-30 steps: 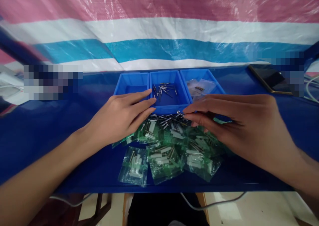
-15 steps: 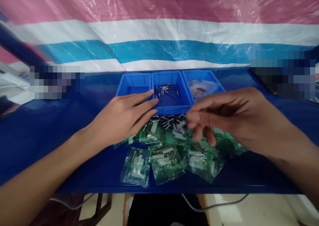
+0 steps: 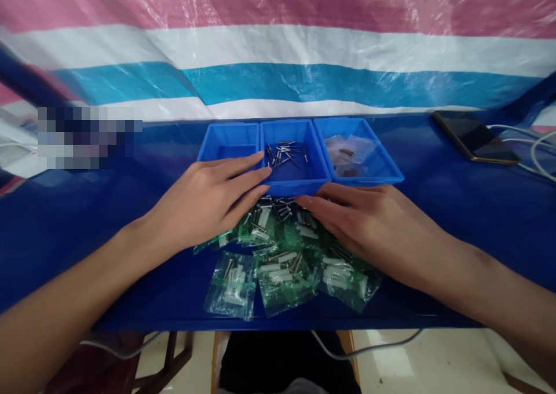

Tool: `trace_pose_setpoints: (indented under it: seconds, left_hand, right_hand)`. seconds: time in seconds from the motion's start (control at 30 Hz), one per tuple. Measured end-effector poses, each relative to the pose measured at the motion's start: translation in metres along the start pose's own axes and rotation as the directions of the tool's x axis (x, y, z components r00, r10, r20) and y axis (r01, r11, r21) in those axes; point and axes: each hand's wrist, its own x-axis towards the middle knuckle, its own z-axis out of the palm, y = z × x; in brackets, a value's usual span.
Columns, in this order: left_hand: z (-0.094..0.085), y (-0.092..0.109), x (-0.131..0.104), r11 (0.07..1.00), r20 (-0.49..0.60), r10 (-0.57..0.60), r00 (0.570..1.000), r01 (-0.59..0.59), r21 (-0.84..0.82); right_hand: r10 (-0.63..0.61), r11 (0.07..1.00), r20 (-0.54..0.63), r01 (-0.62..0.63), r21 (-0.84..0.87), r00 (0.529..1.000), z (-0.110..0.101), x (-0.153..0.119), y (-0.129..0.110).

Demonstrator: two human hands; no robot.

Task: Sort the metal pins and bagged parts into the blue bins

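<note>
1. Three blue bins (image 3: pixel 286 186) are standing side by side; the middle one is holding loose metal pins (image 3: pixel 284 150), the right one clear packets (image 3: pixel 354 149).
2. One phone (image 3: pixel 475 136) is lying at the far right, with white cables (image 3: pixel 538 148) looping beside it.
3. The left hand (image 3: pixel 212 194) is lying palm down, fingers somewhat spread, its fingertips at the wall between the left and middle bins; it is blocking the near end of the left bin.
4. The right hand (image 3: pixel 373 229) is arching over a pile of pins (image 3: pixel 284 208) just in front of the middle bin, its fingers bunching close together; whether they are pinching a pin cannot be told. This hand is hiding some bags.
5. A blue table (image 3: pixel 456 220) is bearing everything; a pink, white and blue striped sheet (image 3: pixel 278 46) is hanging behind. A grey cable (image 3: pixel 369 350) is sagging below the near edge, above a pale floor (image 3: pixel 391 371).
6. Three green-tinted bags (image 3: pixel 232 284) are lying in the front row, containing white plugs (image 3: pixel 280 272) and screws; more are overlapping behind, too covered to count, as are the pins.
</note>
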Motion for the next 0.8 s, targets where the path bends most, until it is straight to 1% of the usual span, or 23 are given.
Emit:
trace_pose_setpoints:
  seconds: [0.07, 0.13, 0.2, 0.27, 0.33, 0.43, 0.5, 0.6, 0.67, 0.7, 0.73, 0.8]
  left_hand:
    - [0.0, 0.0, 0.0, 1.0, 0.011, 0.003, 1.0, -0.003, 0.01]
    - [-0.001, 0.0, 0.001, 1.0, 0.025, -0.001, 1.0, 0.0, 0.025]
    - [-0.002, 0.001, 0.001, 0.999, 0.023, -0.004, 1.0, 0.003, 0.035]
    - [-0.003, 0.001, 0.001, 1.0, 0.023, 0.0, 1.0, 0.0, 0.028]
    - [-0.003, 0.001, 0.001, 1.0, 0.026, 0.003, 1.0, -0.003, 0.013]
    - [-0.003, 0.0, 0.0, 1.0, 0.037, -0.01, 0.999, 0.01, 0.002]
    - [-0.002, 0.0, -0.001, 1.0, 0.05, -0.026, 0.998, 0.027, -0.002]
    - [-0.001, 0.0, -0.001, 0.998, 0.081, -0.059, 0.995, 0.059, -0.006]
    - [-0.002, 0.0, -0.002, 0.997, 0.096, -0.08, 0.992, 0.081, -0.009]
    - [-0.002, 0.0, -0.002, 0.996, 0.096, -0.084, 0.992, 0.086, -0.014]
    - [-0.002, 0.0, -0.002, 0.996, 0.094, -0.086, 0.992, 0.089, -0.022]
    - [-0.002, 0.0, -0.002, 0.995, 0.093, -0.088, 0.992, 0.091, -0.034]
  right_hand:
    - [0.0, 0.999, 0.036, 0.002, -0.036, 0.999, 0.0, 0.0, -0.001]
    - [0.006, 1.0, 0.0, -0.006, -0.004, 1.0, -0.004, 0.002, -0.003]
    - [0.019, 0.997, -0.104, -0.01, 0.083, 0.994, -0.01, 0.004, -0.006]
    - [0.074, 0.978, -0.198, -0.032, 0.206, 0.977, -0.017, 0.007, -0.01]
    - [0.169, 0.933, -0.223, -0.083, 0.35, 0.96, -0.024, 0.008, -0.012]
    - [0.283, 0.818, -0.195, -0.13, 0.561, 0.939, -0.029, 0.008, -0.013]
    - [0.354, 0.703, -0.155, -0.153, 0.695, 0.922, -0.031, 0.008, -0.013]
    - [0.447, 0.462, -0.012, -0.22, 0.859, 0.894, -0.031, 0.01, -0.012]
    - [0.453, 0.333, 0.111, -0.284, 0.899, 0.885, -0.031, 0.012, -0.01]
    - [0.441, 0.297, 0.15, -0.301, 0.906, 0.885, -0.03, 0.013, -0.009]
    - [0.435, 0.281, 0.157, -0.3, 0.912, 0.886, -0.03, 0.014, -0.007]
    - [0.476, 0.293, 0.095, -0.26, 0.92, 0.874, -0.03, 0.015, -0.006]
